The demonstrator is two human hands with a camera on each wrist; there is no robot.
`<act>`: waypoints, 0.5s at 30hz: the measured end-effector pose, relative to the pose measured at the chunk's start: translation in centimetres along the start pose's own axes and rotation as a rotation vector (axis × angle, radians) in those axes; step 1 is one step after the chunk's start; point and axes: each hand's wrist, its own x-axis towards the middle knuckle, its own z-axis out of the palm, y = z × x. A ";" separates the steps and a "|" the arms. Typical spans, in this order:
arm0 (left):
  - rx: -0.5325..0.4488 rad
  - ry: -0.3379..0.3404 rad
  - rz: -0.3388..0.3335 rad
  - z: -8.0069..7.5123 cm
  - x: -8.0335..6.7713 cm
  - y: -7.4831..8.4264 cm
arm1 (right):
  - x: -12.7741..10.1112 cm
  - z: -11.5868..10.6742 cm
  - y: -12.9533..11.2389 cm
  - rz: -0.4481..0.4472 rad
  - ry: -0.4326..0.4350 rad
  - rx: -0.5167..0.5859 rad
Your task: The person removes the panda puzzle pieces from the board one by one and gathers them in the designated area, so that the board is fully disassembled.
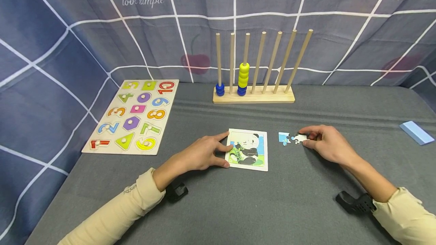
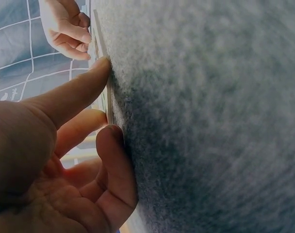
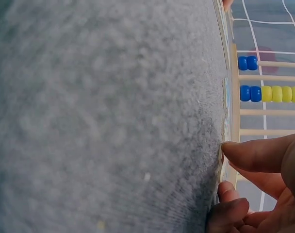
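Observation:
A small square panda jigsaw board (image 1: 251,165) with a white frame lies flat on the grey cloth. My left hand (image 1: 204,152) rests at its left side, thumb and index finger spread along the frame and another fingertip over the picture. Right of the board lies a blue jigsaw piece (image 1: 284,138). Beside it is a mostly white jigsaw piece (image 1: 299,138) with black marks, low at the cloth; my right hand (image 1: 327,144) pinches its right end between thumb and index finger. In the right wrist view, the right thumb (image 3: 254,153) is at the edge of the thin piece.
A number-and-shape peg board (image 1: 136,118) lies at the left. At the back stands a wooden bead rack (image 1: 253,99) with upright rods and blue and yellow beads. A light blue block (image 1: 417,132) is at the far right. A checked curtain (image 1: 204,3) hangs behind.

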 end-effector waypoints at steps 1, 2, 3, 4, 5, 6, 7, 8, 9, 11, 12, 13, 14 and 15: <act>0.000 0.000 0.000 0.0 0.0 0.0 | 0.0 0.0 0.0 -0.004 -0.007 -0.002; 0.000 0.000 0.000 0.0 0.0 0.0 | 0.0 0.0 0.0 -0.009 -0.011 -0.004; 0.000 -0.001 0.000 0.0 0.0 0.0 | 0.0 -0.1 0.0 -0.013 -0.015 -0.004; 0.000 -0.003 -0.002 0.0 0.0 0.0 | 0.0 -0.1 0.1 -0.017 -0.018 -0.002; 0.000 -0.003 -0.003 0.0 0.0 0.0 | 0.0 -0.1 0.1 -0.022 -0.020 -0.004; 0.001 -0.004 -0.004 0.0 0.0 0.0 | 0.0 -0.1 0.1 -0.026 -0.021 -0.008; 0.002 -0.005 -0.005 0.0 0.0 0.0 | 0.0 -0.1 0.1 -0.031 -0.021 -0.011; 0.002 -0.006 -0.006 0.0 0.0 0.0 | 0.0 -0.1 0.1 -0.034 -0.023 -0.012; 0.003 -0.007 -0.007 0.0 0.0 0.0 | 0.0 -0.1 0.1 -0.037 -0.026 -0.011; 0.005 -0.007 -0.009 0.0 0.0 0.0 | -0.1 -0.1 0.2 -0.042 -0.030 -0.009; 0.006 -0.009 -0.010 0.0 0.0 0.0 | -0.1 -0.1 0.1 -0.043 -0.033 -0.006; 0.006 -0.010 -0.011 0.0 0.0 0.0 | -0.1 -0.1 0.1 -0.043 -0.035 0.001; 0.007 -0.010 -0.011 0.0 0.0 0.0 | -0.1 -0.1 0.1 -0.042 -0.034 0.001; 0.008 -0.011 -0.011 0.0 0.0 0.0 | -0.1 -0.1 0.0 -0.041 -0.031 0.001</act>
